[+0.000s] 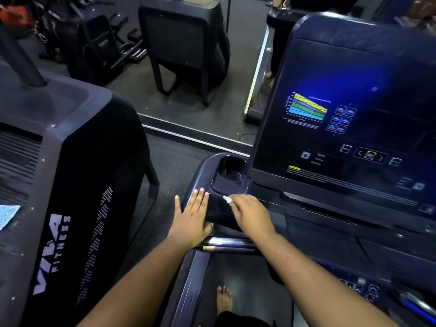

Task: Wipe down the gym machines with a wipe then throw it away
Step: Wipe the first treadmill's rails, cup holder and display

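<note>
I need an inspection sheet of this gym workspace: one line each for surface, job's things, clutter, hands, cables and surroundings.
Surface: dark treadmill console tray with an empty cup holder, beside the lit display panel.
Job's things: white wipe, only a small part showing under the right hand.
Clutter: a pale cloth or wipe lying on the neighbouring machine at left.
Hands: left hand rests flat on the tray edge, fingers straight; right hand holds the wipe against the tray.
Cables: a thin dark cord on the floor by the mirror base.
Surroundings: wall mirror reflecting machines; a bare foot on the treadmill belt.
</note>
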A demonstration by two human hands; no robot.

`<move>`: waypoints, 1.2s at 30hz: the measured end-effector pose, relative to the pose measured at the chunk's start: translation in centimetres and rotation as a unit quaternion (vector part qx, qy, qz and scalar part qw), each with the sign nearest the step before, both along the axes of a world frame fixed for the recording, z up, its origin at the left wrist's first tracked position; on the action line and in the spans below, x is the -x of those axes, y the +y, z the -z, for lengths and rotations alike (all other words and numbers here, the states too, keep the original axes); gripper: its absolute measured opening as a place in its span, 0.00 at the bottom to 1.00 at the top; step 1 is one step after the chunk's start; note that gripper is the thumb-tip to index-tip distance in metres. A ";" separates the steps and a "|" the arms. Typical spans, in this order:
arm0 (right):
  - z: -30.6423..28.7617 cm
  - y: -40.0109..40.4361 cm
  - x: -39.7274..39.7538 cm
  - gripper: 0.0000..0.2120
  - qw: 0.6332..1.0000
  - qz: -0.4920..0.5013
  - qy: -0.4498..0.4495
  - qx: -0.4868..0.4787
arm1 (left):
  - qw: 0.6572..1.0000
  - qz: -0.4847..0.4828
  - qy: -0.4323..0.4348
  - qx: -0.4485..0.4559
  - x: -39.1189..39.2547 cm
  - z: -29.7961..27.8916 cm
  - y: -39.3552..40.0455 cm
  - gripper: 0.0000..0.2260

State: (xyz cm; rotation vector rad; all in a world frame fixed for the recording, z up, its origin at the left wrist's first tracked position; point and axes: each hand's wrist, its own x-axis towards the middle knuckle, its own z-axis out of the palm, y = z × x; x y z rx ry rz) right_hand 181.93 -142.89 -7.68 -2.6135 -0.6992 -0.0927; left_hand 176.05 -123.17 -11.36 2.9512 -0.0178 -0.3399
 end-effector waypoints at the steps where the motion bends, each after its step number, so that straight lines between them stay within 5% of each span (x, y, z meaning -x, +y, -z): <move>1: -0.1 -1.4 1.0 0.08 1.000 0.014 -0.011 -0.018 | 1.000 0.016 -0.004 0.008 0.5 0.0 -0.8 0.40; 7: -2.7 -10.6 5.9 0.17 0.983 0.139 -0.111 -0.037 | 0.992 0.106 -0.011 0.063 2.7 -0.4 -7.6 0.36; 12: -1.1 -13.1 9.4 0.22 0.991 0.078 0.081 0.072 | 0.985 0.161 0.011 0.061 3.9 -0.9 -12.0 0.36; 20: -1.9 -12.3 5.4 0.27 0.964 0.066 0.237 0.104 | 0.983 0.163 0.060 0.059 3.6 -1.5 -13.9 0.44; 27: -2.9 -15.0 4.4 0.18 0.970 -0.003 0.171 0.172 | 0.985 0.106 0.096 0.095 2.0 -1.8 -15.7 0.48; 36: -1.5 -15.1 2.9 0.30 0.946 -0.030 0.311 0.088 | 0.986 0.079 0.117 0.090 1.6 -2.4 -16.7 0.51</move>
